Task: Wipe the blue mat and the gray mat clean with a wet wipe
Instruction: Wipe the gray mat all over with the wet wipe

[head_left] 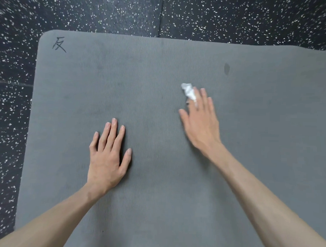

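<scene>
The gray mat lies flat and fills most of the view, its surface ribbed with fine wavy lines. My left hand rests palm down on it at centre left, fingers straight and slightly spread. My right hand lies flat further up and to the right, straight fingers pressing a crumpled white wet wipe against the mat; the wipe sticks out past the fingertips. A dark smudge marks the mat above and to the right of the wipe. No blue mat is in view.
A black handwritten character sits in the mat's far left corner. Black rubber floor with white speckles surrounds the mat at the top and left. The mat runs out of view to the right.
</scene>
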